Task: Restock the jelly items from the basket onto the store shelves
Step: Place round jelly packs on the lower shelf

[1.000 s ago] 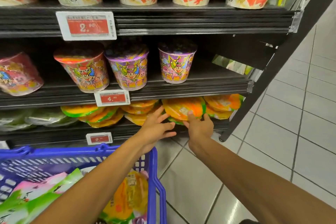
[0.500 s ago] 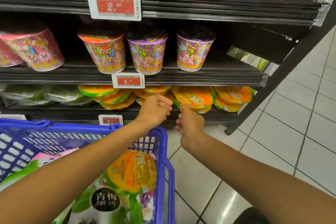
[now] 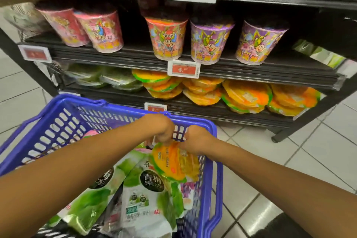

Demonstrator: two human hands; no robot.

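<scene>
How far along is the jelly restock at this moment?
Done: stacks of round orange jelly tubs sit on the black bottom shelf. In hand: the left hand and right hand grip one more round orange jelly pack inside the blue plastic basket. Left: green-and-white jelly pouches lie in the basket, not yet shelved.

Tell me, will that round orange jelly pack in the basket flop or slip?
Probably fairly stiff: the round orange jelly pack holds its disc shape where the left hand and right hand pinch its edge. Its glossy film may be slippery. Flat, it likely won't roll, like the stacked orange shelf packs.
</scene>
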